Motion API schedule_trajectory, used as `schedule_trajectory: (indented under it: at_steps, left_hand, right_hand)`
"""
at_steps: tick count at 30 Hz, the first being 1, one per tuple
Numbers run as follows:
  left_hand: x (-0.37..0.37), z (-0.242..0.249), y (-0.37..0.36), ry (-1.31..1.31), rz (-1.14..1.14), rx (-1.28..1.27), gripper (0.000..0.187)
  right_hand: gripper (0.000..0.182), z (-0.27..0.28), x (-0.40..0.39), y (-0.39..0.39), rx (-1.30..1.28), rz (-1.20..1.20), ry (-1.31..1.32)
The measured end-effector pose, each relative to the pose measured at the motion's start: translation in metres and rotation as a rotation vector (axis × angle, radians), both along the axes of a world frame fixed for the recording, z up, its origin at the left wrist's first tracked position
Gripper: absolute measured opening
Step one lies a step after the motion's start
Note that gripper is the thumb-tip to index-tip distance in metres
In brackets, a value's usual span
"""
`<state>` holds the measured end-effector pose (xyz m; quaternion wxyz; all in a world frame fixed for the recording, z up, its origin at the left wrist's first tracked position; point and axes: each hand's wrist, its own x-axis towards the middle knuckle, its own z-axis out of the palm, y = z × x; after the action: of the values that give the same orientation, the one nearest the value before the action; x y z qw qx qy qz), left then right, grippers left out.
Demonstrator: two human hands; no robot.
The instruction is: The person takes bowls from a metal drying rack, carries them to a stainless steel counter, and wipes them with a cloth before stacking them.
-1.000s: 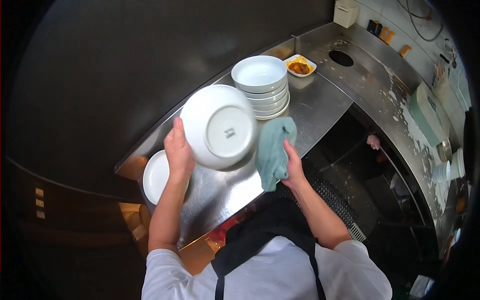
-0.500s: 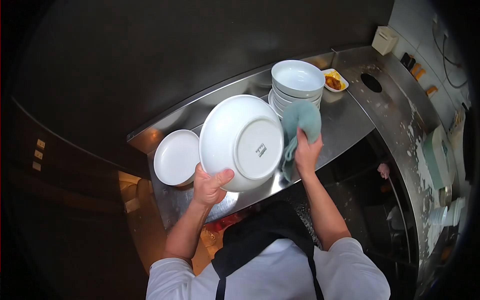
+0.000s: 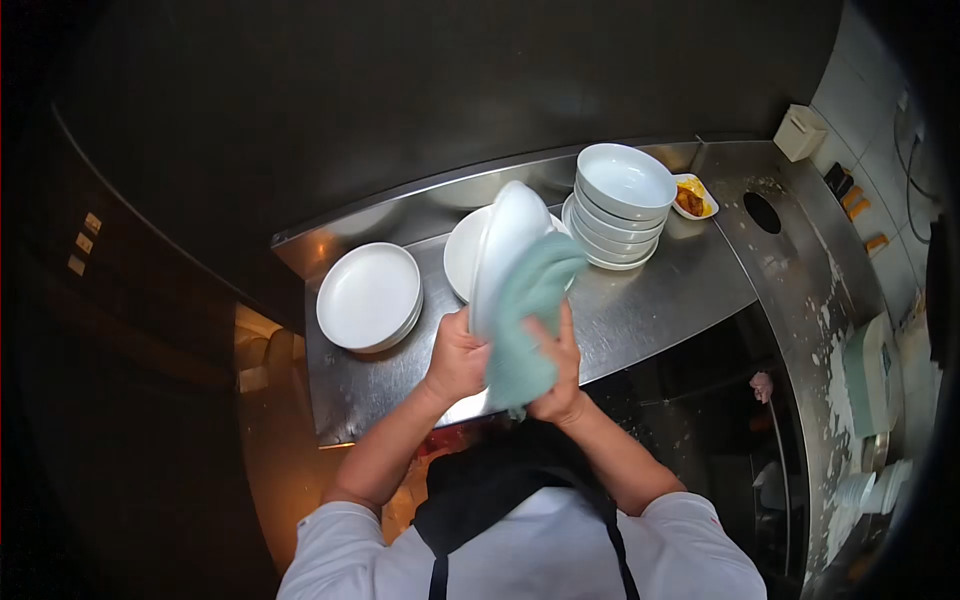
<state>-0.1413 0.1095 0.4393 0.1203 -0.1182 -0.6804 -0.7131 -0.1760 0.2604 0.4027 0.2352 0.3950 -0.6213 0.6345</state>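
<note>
My left hand (image 3: 460, 358) grips the rim of a white bowl (image 3: 513, 220), which is tilted up on edge above the counter. A green cloth (image 3: 535, 305) lies against the bowl's underside, pressed there by my right hand (image 3: 560, 365), and it is blurred by motion. Behind the bowl, partly hidden, a white plate (image 3: 462, 255) rests on the counter. To the left sits a short stack of white plates (image 3: 370, 297). On the right rises a taller stack of white bowls (image 3: 625, 185).
The steel counter (image 3: 660, 300) runs along a dark wall. A small dish with orange food (image 3: 692, 197) stands beside the bowl stack. At the right, a foam-spotted steel surface (image 3: 800, 290) has a round hole (image 3: 761, 212), with a green container (image 3: 868, 375) along its edge.
The bowl has turned from showing its base to standing nearly edge-on. My right hand has brought the cloth left onto the bowl. A plate behind it has come into sight.
</note>
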Motion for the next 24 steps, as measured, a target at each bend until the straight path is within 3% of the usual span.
schedule_trajectory:
  at_steps: [2,5,6,8,9,11,12,15,16,20,23,24]
  left_hand:
    - [0.002,-0.007,-0.001,0.432,0.224,-0.425,0.024]
    - [0.016,-0.020,0.001,0.173,0.050,-0.277,0.019]
    - [0.025,0.015,0.007,0.110,0.030,-0.359,0.017]
    - [0.036,0.036,0.013,0.109,0.008,-0.402,0.013]
    - [0.039,0.039,0.015,0.189,0.036,-0.396,0.012]
    - [0.039,0.047,0.017,0.363,0.102,-0.383,0.011]
    - [0.032,0.046,0.020,0.427,0.160,-0.341,0.009]
    - [0.017,0.037,0.011,0.408,0.333,-0.375,0.010]
    - [0.016,0.035,0.006,0.317,0.360,-0.335,0.010]
    - [0.017,0.037,-0.007,0.387,0.264,-0.307,0.008]
    - [0.036,0.057,0.003,0.244,0.209,-0.397,0.008]
    - [0.039,0.054,0.003,0.311,0.200,-0.460,0.008]
  right_hand:
    - [0.052,0.061,0.000,0.006,0.340,-0.123,0.261]
    - [0.048,0.086,-0.046,0.004,0.396,-0.154,0.173]
    - [0.045,0.087,-0.066,0.006,0.339,-0.140,0.069]
    - [0.040,0.085,-0.102,0.021,0.034,0.227,-0.663]
    - [0.043,0.068,-0.112,0.016,-0.269,0.391,-0.953]
    - [0.047,0.012,-0.107,-0.003,-0.590,0.447,-1.209]
    - [0.054,0.004,-0.076,-0.015,-0.513,0.319,-1.113]
    - [0.066,-0.014,0.025,-0.052,-0.598,0.315,-1.063]
    - [0.066,-0.004,0.027,-0.049,-0.461,0.254,-0.840]
    - [0.068,0.055,-0.004,-0.022,0.080,-0.014,0.065]
    - [0.052,0.102,-0.052,-0.018,-0.041,0.039,0.031]
    - [0.048,0.108,-0.064,-0.020,-0.208,0.238,-0.237]
